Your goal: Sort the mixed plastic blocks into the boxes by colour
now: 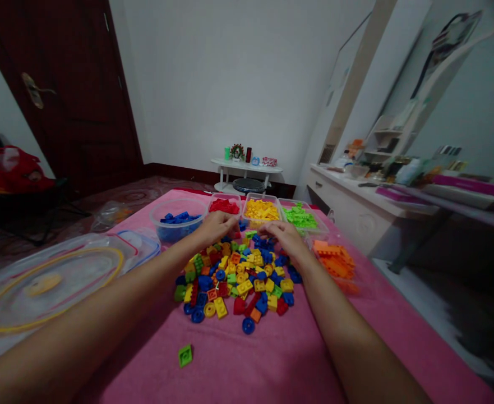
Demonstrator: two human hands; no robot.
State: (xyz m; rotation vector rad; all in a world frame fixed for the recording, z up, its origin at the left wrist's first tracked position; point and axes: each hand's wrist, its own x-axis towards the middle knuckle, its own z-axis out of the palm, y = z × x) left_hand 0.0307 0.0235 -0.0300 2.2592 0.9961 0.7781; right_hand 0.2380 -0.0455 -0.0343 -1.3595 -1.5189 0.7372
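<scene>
A mixed pile of toy building bricks (242, 272) in yellow, blue, red, green and orange lies on a pink cloth. Over the pile's far left edge, my left hand (220, 226) has its fingers closed together; a bit of red shows under the fingertips, but what they hold is unclear. My right hand (284, 234) is at the far right of the pile, fingers bent inward above some blue bricks (264, 243). Its fingertips are partly hidden, and whatever is between them cannot be made out. A single green brick (185, 355) lies apart, nearer to me.
Behind the pile stand a round tub (178, 230) of blue bricks and clear boxes of red bricks (224, 206), yellow bricks (262, 210) and green bricks (299, 215). Orange bricks (335, 261) fill a box at right. Clear lids (61, 280) lie left, under my left forearm.
</scene>
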